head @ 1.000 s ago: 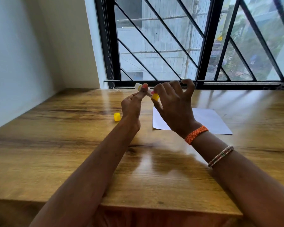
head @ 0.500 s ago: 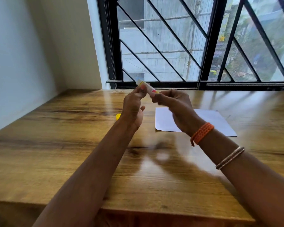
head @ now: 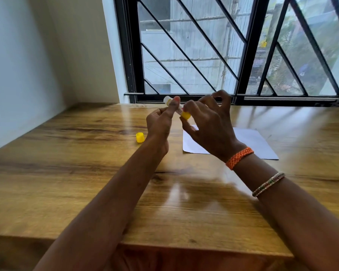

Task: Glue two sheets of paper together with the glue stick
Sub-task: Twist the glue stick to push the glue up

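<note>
I hold an uncapped glue stick (head: 181, 112) in the air above the wooden table (head: 67, 173), its white tip pointing up and left. My left hand (head: 160, 124) grips its body between thumb and fingers. My right hand (head: 207, 124) pinches the yellow base with thumb and forefinger, its other fingers spread and raised. The yellow cap (head: 140, 137) stands on the table to the left of my left wrist. White paper (head: 252, 141) lies flat on the table behind my right hand, partly hidden by it.
A barred window (head: 223, 55) runs along the table's far edge. A white wall (head: 18, 75) borders the table on the left. The table's near edge (head: 184, 247) is close to me.
My right hand's fingers were bunched half a second ago and have spread again while it keeps its pinch on the yellow base. The cap is visible again beside my left wrist.
</note>
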Available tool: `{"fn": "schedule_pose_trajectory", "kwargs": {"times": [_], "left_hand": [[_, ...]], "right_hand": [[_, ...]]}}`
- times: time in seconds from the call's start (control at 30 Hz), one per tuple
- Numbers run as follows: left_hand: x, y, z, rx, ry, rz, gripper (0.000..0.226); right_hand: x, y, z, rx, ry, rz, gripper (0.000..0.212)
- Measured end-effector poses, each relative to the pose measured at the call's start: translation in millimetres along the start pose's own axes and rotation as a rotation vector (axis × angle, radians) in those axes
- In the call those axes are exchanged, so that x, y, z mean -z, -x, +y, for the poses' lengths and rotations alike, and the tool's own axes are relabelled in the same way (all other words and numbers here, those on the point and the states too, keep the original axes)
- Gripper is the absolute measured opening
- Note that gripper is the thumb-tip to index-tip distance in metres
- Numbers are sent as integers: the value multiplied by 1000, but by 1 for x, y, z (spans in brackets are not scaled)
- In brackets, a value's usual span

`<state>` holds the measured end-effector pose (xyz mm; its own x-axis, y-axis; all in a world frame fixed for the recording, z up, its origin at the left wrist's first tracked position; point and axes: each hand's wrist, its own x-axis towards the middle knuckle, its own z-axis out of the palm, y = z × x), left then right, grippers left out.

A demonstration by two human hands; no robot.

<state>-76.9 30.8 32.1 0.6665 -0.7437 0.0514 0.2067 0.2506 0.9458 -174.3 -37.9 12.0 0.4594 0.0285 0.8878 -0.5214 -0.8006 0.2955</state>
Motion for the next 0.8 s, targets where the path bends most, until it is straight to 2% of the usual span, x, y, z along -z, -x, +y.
{"fn": "schedule_pose_trajectory", "kwargs": {"times": [0.1,0.17,0.23,0.33,0.4,0.43,0.5,0.63,0.7,0.8], "left_hand": [[-1,4,3,27,2,-3,24],[0,3,5,77,23,-35,18],[0,2,6,115,95,-94,7],[0,1,9,109,164,-190,28],[1,-2,11,72,159,-235,21],[1,-3,12,72,154,-237,16],[2,-4,10,71,111,-202,12],[2,-5,3,61,41,-120,11],[3,-5,0,69,44,-91,14],[5,-4,0,82,58,-76,26]], "right_hand": [[1,1,1,61,10,19,22],[-1,2,-1,-53,-122,14,17],[0,-1,-5,-340,-442,9,18],[12,-13,-9,-859,-1157,-42,23],[17,-18,-8,-1017,-1338,-97,21],[17,-19,-8,-1024,-1346,-119,20],[16,-20,-13,-914,-1232,-118,20],[2,-4,-8,-281,-283,-86,22],[3,-3,-6,-131,-127,-75,22],[4,-4,-7,-55,-64,-18,18]]}}
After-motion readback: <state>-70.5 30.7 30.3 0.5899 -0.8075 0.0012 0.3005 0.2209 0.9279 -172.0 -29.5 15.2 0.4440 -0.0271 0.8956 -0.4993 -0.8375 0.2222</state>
